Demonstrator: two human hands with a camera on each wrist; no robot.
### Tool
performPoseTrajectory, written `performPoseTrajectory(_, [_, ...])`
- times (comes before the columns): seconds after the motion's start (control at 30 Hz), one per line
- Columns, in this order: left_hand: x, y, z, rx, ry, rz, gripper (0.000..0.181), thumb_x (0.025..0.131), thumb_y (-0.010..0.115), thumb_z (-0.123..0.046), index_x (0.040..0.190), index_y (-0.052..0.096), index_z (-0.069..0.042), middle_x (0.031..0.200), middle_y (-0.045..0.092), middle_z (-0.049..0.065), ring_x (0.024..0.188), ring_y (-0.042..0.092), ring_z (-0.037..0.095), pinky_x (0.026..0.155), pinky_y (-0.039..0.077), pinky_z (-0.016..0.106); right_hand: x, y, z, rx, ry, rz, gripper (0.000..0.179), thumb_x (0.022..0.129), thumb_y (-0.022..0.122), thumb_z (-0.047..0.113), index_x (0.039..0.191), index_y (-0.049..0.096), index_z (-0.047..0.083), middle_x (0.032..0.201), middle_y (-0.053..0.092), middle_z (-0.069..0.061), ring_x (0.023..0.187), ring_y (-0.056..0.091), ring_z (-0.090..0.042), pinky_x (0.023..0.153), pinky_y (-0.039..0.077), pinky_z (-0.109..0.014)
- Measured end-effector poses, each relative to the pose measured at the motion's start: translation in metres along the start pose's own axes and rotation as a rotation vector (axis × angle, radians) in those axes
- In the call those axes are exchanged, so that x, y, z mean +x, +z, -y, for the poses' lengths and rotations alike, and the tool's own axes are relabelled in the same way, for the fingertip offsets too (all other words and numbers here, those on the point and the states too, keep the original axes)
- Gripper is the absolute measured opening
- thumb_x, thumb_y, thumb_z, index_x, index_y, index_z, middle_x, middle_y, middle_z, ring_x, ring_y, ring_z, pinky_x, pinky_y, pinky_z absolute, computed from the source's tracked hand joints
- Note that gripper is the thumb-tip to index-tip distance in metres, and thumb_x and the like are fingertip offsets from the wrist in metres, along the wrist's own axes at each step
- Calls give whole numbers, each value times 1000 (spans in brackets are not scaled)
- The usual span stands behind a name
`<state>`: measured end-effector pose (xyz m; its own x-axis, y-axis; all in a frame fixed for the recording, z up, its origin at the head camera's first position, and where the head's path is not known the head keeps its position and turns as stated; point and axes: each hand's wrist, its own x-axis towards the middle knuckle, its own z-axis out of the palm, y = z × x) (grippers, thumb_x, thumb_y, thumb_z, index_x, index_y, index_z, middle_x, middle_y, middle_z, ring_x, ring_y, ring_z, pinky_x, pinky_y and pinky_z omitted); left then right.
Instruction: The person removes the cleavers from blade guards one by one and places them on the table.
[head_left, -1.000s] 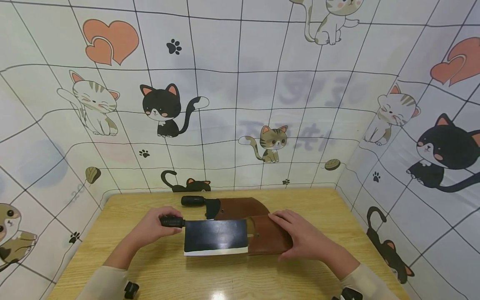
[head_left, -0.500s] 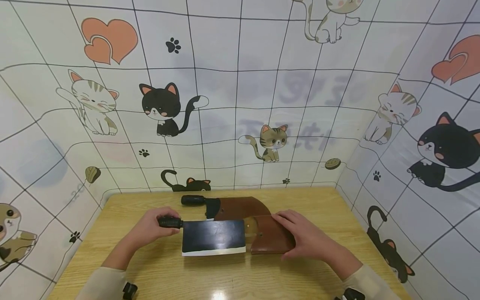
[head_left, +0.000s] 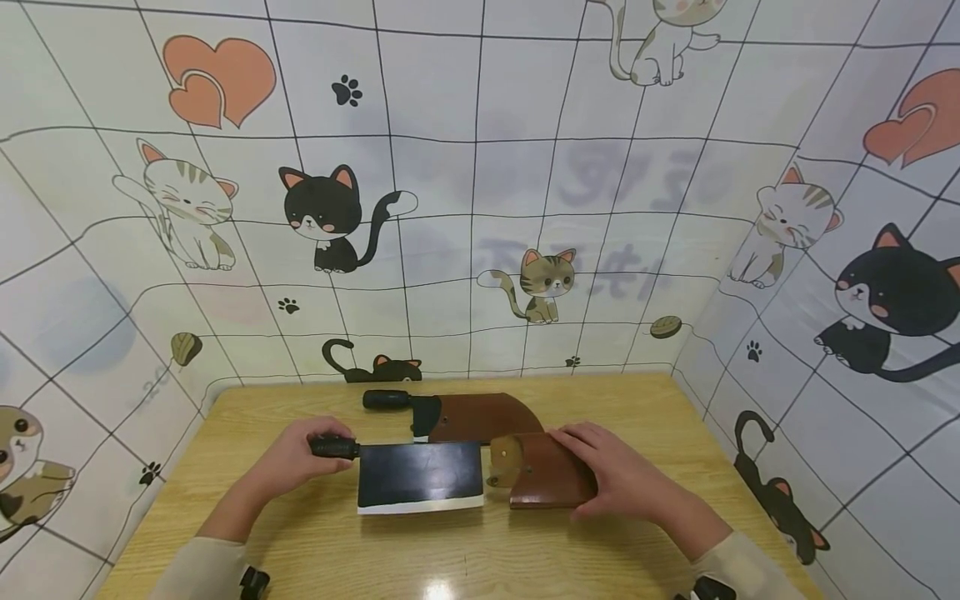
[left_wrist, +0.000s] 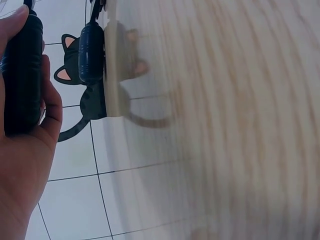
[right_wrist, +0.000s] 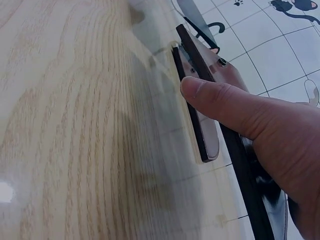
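My left hand (head_left: pixel 296 458) grips the black handle (head_left: pixel 333 447) of a cleaver whose broad dark blade (head_left: pixel 420 477) points right, its pale cutting edge facing me. In the left wrist view, thumb and fingers wrap that handle (left_wrist: pixel 22 75). My right hand (head_left: pixel 622 477) holds a brown leather knife sheath (head_left: pixel 553 477) by its right end. The sheath's mouth, with a tan strap flap (head_left: pixel 506 462), faces the blade tip across a narrow gap. In the right wrist view, the thumb lies over the dark edge of the sheath (right_wrist: pixel 245 185).
Behind both hands, a second knife lies on the wooden table (head_left: pixel 465 550), its blade in a brown sheath (head_left: pixel 480 415) and its black handle (head_left: pixel 386 401) to the left. A cat-patterned sheet (head_left: pixel 442 192) rises along the back and sides.
The cleaver has slid left and the sheath slightly right. Their overlap has opened into a gap, so the whole blade now shows outside the sheath.
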<state>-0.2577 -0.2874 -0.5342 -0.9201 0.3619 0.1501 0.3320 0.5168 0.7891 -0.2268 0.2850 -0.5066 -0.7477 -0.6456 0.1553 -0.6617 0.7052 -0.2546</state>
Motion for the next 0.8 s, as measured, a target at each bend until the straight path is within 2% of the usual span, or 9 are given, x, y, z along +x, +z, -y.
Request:
performPoseTrajectory(0.13, [-2,0,5,0,-14,7,34,87,98,-26,115,79,-22,117,75,1,99,68,23,80,57,33,-1,2,-1,-2,7,15,128,66,104,62,169,44,15,164,49,-4,150,47,-34,117,45,-61])
performPoseTrajectory(0.37, [-2,1,14,-1,-35,35,32,88,96,-23,115,79,-23,115,75,1,100,68,22,81,56,33,-2,8,-4,-22,-29,-11,127,64,105,60,167,47,14,161,52,-9,147,50,-38,114,46,-63])
performPoseTrajectory(0.63, [-2,3,19,23,-84,67,33,87,97,-31,114,79,-26,118,75,-1,105,67,23,88,53,35,-1,16,-8,-3,-26,16,127,64,105,59,167,48,13,160,53,-7,146,51,-33,116,46,-59])
performPoseTrajectory(0.8, [0,5,24,35,-82,73,33,88,96,-32,114,78,-25,119,74,0,107,66,24,89,53,37,-1,19,-9,16,4,53,126,66,101,65,167,47,12,161,53,-9,146,50,-35,115,46,-61])
